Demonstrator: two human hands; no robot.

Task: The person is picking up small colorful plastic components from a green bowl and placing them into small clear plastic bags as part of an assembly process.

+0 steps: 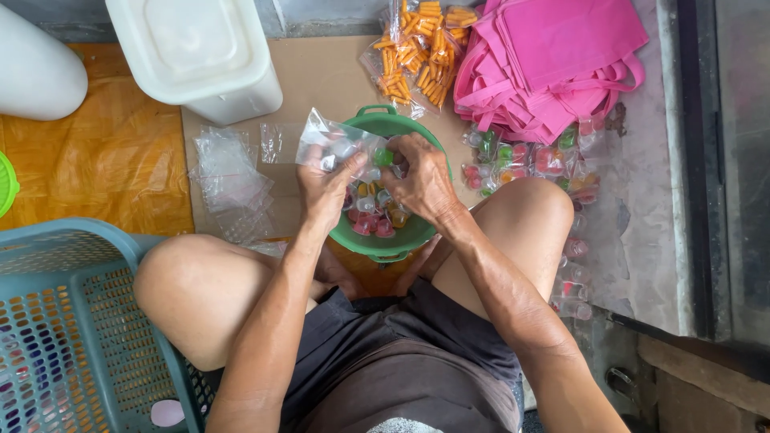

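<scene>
left hand (325, 186) pinches the clear bag (337, 144) open above the green bowl (365, 238); right hand (421, 178), at 3 o'clock, grips a green jelly cup (384, 157) at its mouth.

Clear plastic bag (333, 144) held open above green bowl (401, 240).
</scene>
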